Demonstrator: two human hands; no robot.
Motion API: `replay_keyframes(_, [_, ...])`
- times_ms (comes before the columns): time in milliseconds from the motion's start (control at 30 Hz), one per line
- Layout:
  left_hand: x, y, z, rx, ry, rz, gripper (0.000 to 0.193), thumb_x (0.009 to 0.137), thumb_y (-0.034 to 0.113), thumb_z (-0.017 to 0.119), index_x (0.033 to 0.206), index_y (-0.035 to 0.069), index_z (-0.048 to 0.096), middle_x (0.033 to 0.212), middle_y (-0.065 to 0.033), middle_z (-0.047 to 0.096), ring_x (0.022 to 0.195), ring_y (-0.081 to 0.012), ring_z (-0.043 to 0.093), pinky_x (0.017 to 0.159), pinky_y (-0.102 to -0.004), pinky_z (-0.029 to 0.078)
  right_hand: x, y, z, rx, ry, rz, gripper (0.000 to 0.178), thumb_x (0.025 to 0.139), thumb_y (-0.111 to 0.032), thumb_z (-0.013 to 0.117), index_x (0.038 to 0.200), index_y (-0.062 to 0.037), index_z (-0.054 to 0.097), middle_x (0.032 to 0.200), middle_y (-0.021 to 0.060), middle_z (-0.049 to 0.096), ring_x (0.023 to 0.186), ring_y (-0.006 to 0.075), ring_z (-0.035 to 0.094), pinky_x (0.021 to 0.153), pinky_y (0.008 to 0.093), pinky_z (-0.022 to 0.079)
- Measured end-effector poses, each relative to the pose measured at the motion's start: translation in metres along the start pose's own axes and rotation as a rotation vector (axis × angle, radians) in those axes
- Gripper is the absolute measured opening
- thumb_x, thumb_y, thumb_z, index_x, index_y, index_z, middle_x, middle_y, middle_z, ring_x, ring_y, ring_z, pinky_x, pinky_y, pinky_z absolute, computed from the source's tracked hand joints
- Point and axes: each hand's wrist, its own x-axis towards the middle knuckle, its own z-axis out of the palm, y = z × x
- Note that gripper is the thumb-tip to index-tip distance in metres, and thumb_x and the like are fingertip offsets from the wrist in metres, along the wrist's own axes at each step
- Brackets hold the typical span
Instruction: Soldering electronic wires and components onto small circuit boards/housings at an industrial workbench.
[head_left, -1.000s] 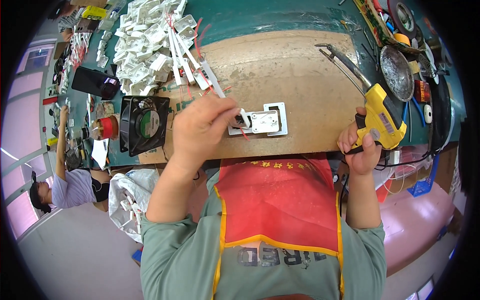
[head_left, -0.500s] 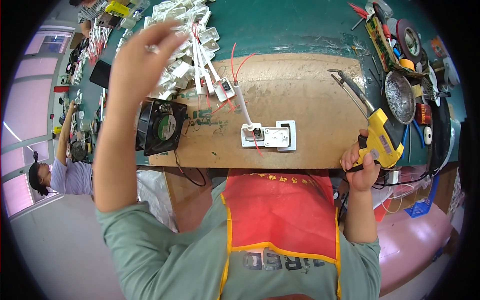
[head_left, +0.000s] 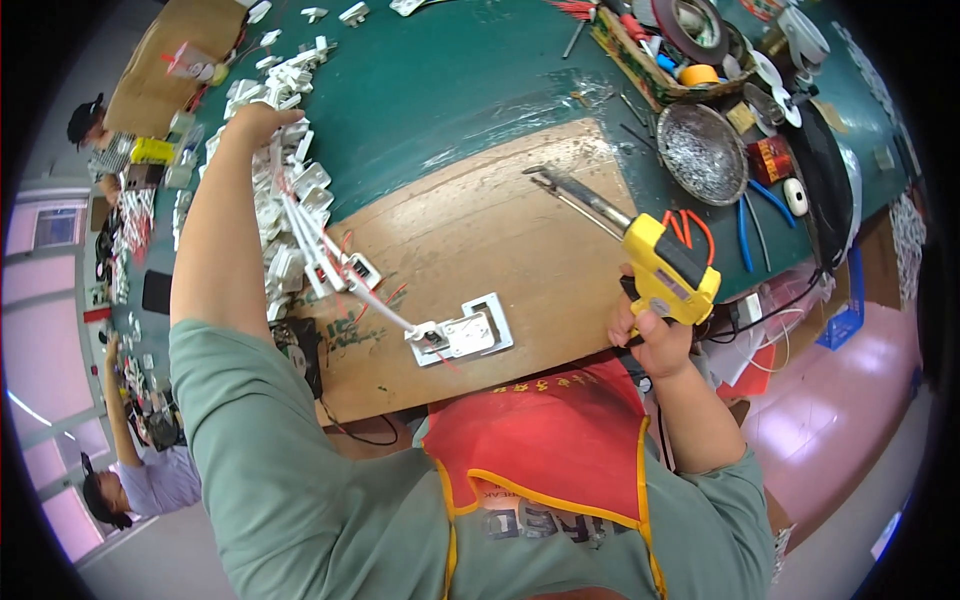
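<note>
Lying over the upper part of a heap of small white plastic housings (head_left: 312,190), the left hand (head_left: 262,122) had its fingers toward the right; whether they were closed on a piece could not be told. The right hand (head_left: 655,340) gripped the handle of a yellow-and-black pistol-shaped soldering gun (head_left: 665,275). The gun's long axis ran aslant, from its body at the lower right to its thin metal tip at the upper left, so that it pointed away from the person and leftward over a worn brown board (head_left: 560,285).

Near the board's front edge, between the two arms and apart from both hands, sat a white boxy plastic assembly (head_left: 468,335). Its long axis sloped gently, the left end lower in view and the right end, with a white rectangular frame, higher. From its left end a slim white tube (head_left: 380,303) pointed to the upper left, toward the heap.

Right of the gun, on the green bench top (head_left: 450,95), stood a round metal bowl (head_left: 703,155), with blue-handled pliers (head_left: 745,235) close by.
</note>
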Motion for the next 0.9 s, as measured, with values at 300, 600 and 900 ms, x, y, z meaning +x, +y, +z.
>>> replay_keyframes(300, [-0.049,0.081,-0.006,-0.078,0.125,0.222,0.058,0.072,0.042,0.08,0.116,0.005,0.071,0.106,-0.0178,0.073,0.096,-0.0285,0.071,0.087,-0.0386,0.054,0.004,-0.004,0.004,0.033,-0.035,-0.022,0.07,0.085,-0.033,0.076,0.138,0.0005,0.043,0.073,0.004,0.052,0.057,0.0151,0.052,0.055,0.0303,0.044])
replay_keyframes(600, [-0.145,0.175,0.009,-0.024,0.175,0.763,0.046,0.078,0.042,0.076,0.112,0.011,0.073,0.121,-0.0168,0.065,0.11,-0.0348,0.063,0.096,-0.0405,0.05,0.005,-0.002,0.002,0.056,-0.019,-0.116,0.061,0.087,-0.024,0.07,0.135,0.004,0.045,0.07,0.0049,0.051,0.058,0.0157,0.052,0.055,0.0301,0.045])
replay_keyframes(900, [-0.21,0.142,-0.024,-0.634,-0.053,0.817,0.035,0.095,0.028,0.067,0.123,0.007,0.068,0.126,-0.0069,0.066,0.115,-0.0167,0.061,0.104,-0.0319,0.045,0.004,-0.001,0.007,0.015,0.018,-0.161,0.065,0.089,-0.038,0.067,0.136,-0.0004,0.044,0.069,0.0023,0.049,0.052,0.0135,0.047,0.052,0.0296,0.041])
